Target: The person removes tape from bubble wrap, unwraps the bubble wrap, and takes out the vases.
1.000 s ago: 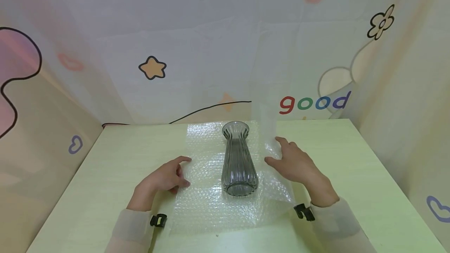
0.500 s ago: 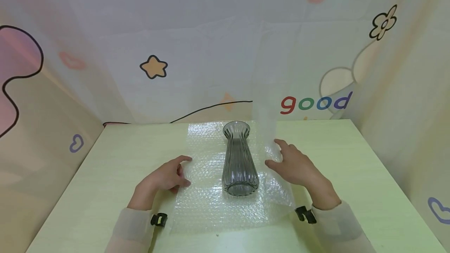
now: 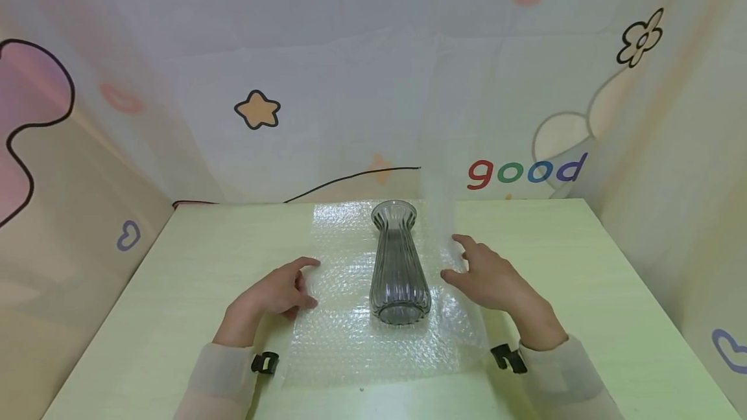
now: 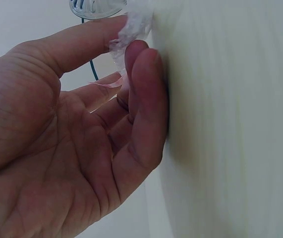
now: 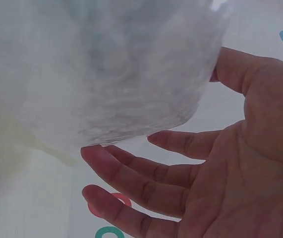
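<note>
A ribbed grey glass vase (image 3: pixel 401 274) lies on its side on a sheet of bubble wrap (image 3: pixel 344 349), mouth toward the back. At the sheet's left edge my left hand (image 3: pixel 277 291) rests with index finger and thumb tips apart on the wrap; its other fingers curl beneath, by the tabletop. My right hand (image 3: pixel 491 277) is beside the raised right part of the wrap, thumb and index finger spread against it. From the right wrist, the wrap (image 5: pixel 131 94) hides the thumb tip, and the right fingers (image 5: pixel 131 183) reach along its lower edge.
The pale green table (image 3: pixel 157 316) extends to both sides. Behind it hangs a printed cloth (image 3: pixel 338 102) with cartoon shapes and the word good. Black wrist straps (image 3: pixel 265 363) show at both sleeves.
My right hand and the raised right side of the wrap have shifted slightly toward me and the vase. The left hand and the vase hold their places; the view has shifted a little.
</note>
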{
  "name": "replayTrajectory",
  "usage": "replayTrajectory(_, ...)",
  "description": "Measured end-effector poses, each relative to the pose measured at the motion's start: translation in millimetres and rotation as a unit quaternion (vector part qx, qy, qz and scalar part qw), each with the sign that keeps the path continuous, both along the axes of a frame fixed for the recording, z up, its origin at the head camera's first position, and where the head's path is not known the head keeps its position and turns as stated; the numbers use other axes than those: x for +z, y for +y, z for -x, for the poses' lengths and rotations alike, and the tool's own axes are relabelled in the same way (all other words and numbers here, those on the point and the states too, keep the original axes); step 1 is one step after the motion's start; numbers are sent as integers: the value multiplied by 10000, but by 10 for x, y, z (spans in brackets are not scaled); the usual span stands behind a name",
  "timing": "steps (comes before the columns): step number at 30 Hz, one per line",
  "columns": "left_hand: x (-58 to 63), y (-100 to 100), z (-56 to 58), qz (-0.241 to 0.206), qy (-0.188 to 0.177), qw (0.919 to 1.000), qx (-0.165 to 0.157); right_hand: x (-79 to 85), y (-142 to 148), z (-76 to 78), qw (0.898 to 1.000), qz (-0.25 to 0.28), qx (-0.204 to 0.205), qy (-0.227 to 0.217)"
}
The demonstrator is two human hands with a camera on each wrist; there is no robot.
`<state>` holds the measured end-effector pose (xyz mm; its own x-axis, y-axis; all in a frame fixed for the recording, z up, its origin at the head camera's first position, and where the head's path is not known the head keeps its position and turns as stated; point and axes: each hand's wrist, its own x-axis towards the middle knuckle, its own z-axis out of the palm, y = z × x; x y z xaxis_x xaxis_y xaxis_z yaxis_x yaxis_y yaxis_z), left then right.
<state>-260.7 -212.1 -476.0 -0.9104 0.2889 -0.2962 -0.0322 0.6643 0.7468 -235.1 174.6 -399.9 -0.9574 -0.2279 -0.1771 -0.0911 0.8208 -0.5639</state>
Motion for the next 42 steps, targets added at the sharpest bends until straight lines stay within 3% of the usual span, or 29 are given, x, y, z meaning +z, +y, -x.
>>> replayTrajectory(42, 12, -4, 5, -48, -79, 10000, 14, -16, 174, 8, 9991, 8, 46, -416)
